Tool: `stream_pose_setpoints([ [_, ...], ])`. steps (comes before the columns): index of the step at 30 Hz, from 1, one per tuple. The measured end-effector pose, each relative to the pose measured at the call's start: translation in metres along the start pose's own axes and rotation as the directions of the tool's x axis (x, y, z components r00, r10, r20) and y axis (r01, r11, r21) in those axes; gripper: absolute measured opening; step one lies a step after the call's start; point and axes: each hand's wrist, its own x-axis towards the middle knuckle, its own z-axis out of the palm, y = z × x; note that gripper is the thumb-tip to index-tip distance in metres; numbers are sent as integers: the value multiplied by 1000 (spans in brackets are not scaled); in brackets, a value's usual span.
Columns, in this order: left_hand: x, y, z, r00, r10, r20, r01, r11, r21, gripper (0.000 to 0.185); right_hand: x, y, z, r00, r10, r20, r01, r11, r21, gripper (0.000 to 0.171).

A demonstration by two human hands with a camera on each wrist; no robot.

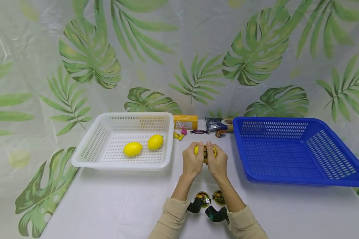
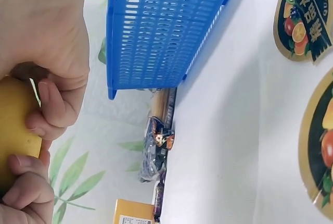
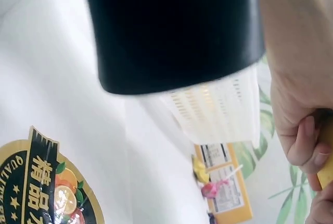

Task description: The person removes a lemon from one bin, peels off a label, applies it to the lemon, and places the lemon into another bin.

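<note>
Both hands hold one yellow lemon (image 1: 205, 152) with a dark sticker on it, just above the white table between the two baskets. My left hand (image 1: 192, 158) grips its left side and my right hand (image 1: 216, 160) its right side, fingers curled round it. In the left wrist view the lemon (image 2: 13, 125) shows at the left edge with curled fingers (image 2: 52, 107) on it. The right wrist view catches only a sliver of the lemon (image 3: 327, 156). Two more lemons (image 1: 133, 149) (image 1: 155, 142) lie in the white basket (image 1: 86, 151).
A blue basket (image 1: 317, 132) stands at the right with nothing in it. Two round fruit stickers (image 1: 203, 198) (image 1: 218, 197) lie on the table near my wrists. A yellow box (image 1: 185, 121), candies (image 1: 199, 131) and a dark packet (image 1: 214, 124) sit at the back edge.
</note>
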Motion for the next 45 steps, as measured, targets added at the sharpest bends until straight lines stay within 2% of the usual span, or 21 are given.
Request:
stream_pose_setpoints([
  [6,-3,-1,2,998,19,-57,-18,1000,20,29,-1,1,3,998,5,-60,-3,1000,22,44],
  [11,-4,-2,1,996,17,-84,-15,1000,25,27,1,2,-2,998,48,-41,-44,996,80,45],
  [15,-3,-3,-1,996,-1,-92,1,1000,10,23,1,1,-10,998,49,42,-54,991,126,40],
  [19,-2,-5,-2,996,8,-86,-7,1000,16,23,1,-1,-17,985,54,165,-80,984,159,36],
  [22,0,-5,-2,996,21,-88,-19,999,32,24,3,-4,-24,959,78,273,-129,977,173,34],
  [24,0,-4,-1,996,23,-91,-20,999,36,25,7,-4,-31,933,96,348,-168,968,184,34],
  [28,1,0,0,1000,-17,-14,16,996,-90,23,18,-2,-48,882,133,452,-236,955,178,42],
  [30,1,3,2,998,-40,42,48,980,-195,21,23,-3,-57,862,159,481,-276,943,184,45],
  [34,4,8,8,991,-53,121,91,938,-334,22,35,-7,-72,845,211,491,-354,910,218,48],
  [37,7,9,16,982,-63,179,123,931,-345,22,47,-10,-86,846,242,476,-380,899,218,51],
  [39,8,9,23,968,-86,237,164,929,-331,22,57,-10,-96,847,252,467,-380,903,201,54],
  [42,7,9,35,934,-114,338,219,931,-292,23,76,-9,-114,844,271,462,-394,899,191,58],
  [45,6,9,48,893,-115,436,247,934,-258,29,97,-4,-132,819,301,488,-444,872,206,65],
])
